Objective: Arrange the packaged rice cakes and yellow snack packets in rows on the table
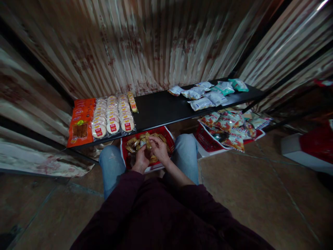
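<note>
Between my knees stands a red basket with a white rim, filled with small yellow-brown biscuit packs in clear wrap. Both hands are over it, close together. My right hand has its fingers closed at the top of an upright biscuit pack. My left hand is closed at the lower left of that same pack, thumb upward. The fingers partly hide the pack's lower end.
Just beyond the basket runs a black shelf. It carries orange bags, rows of round white crackers, one narrow yellow pack and white and green bags. Another red basket, right, holds snack bags.
</note>
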`<state>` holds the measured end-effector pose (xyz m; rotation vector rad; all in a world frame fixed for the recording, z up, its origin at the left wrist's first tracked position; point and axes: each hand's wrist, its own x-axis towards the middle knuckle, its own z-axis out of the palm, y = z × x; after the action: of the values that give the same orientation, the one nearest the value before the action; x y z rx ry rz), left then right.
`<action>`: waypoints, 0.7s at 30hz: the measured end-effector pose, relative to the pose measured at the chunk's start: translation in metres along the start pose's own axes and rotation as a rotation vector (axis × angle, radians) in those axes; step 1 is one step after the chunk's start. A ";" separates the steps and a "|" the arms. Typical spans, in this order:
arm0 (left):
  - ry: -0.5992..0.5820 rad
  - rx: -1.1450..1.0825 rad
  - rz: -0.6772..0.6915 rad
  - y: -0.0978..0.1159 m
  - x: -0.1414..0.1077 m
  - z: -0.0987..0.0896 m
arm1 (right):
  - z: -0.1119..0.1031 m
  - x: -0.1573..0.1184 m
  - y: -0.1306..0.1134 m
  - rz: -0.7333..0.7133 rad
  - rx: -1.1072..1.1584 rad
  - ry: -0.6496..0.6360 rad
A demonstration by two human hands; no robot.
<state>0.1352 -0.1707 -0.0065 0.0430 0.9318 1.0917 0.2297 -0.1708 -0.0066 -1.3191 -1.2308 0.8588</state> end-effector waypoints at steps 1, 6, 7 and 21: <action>-0.001 0.004 0.011 0.000 -0.001 0.000 | -0.001 -0.001 -0.002 -0.030 -0.034 0.002; -0.062 0.015 0.097 0.003 -0.010 -0.002 | -0.010 -0.005 -0.015 -0.142 -0.253 -0.020; -0.076 0.028 0.115 0.003 -0.012 -0.002 | -0.012 -0.006 -0.016 -0.148 -0.282 -0.019; -0.095 0.400 0.479 -0.006 -0.010 0.010 | -0.016 0.001 0.003 0.085 -0.150 0.032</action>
<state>0.1448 -0.1777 0.0029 0.6701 1.0704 1.3096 0.2462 -0.1734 -0.0073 -1.5088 -1.2409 0.8144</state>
